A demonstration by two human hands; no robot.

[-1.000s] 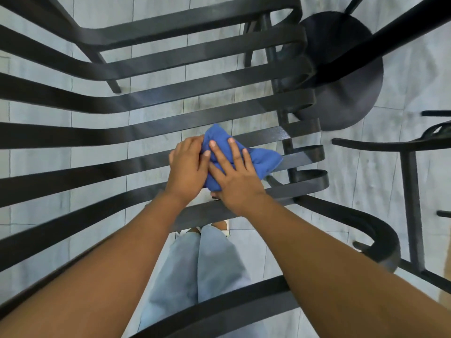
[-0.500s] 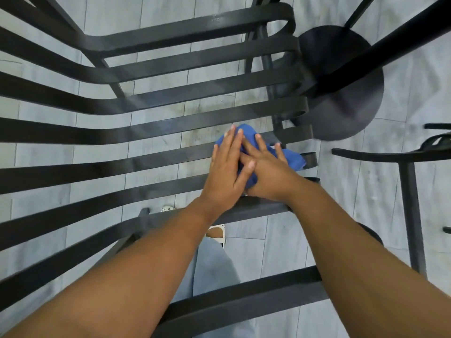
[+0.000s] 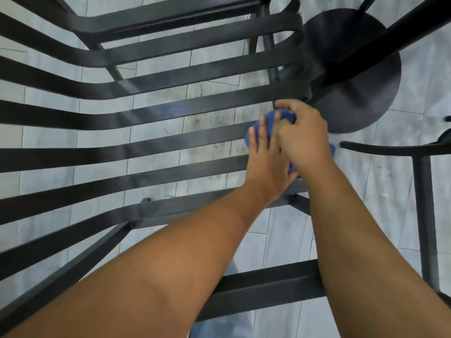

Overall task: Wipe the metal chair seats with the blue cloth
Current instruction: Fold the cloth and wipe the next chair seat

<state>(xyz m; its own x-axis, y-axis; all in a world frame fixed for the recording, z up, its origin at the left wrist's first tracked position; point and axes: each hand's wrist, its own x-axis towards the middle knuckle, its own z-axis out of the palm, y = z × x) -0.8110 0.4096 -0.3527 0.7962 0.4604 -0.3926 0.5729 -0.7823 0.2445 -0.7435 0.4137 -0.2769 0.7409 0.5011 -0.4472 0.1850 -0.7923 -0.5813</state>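
Head view: blue cloth [image 3: 283,118] bunched on slatted chair seat [image 3: 170,111], right end of slats, mostly hidden under both hands. Risk imo: cloth slipping through gap between slats onto tiled floor [image 3: 207,123] if grip loosens at edge; fingers could catch in gap too. Left hand [image 3: 266,157] flat, fingers straight, pressing cloth. Right hand [image 3: 302,135] on top, fingers curled round cloth bunch.
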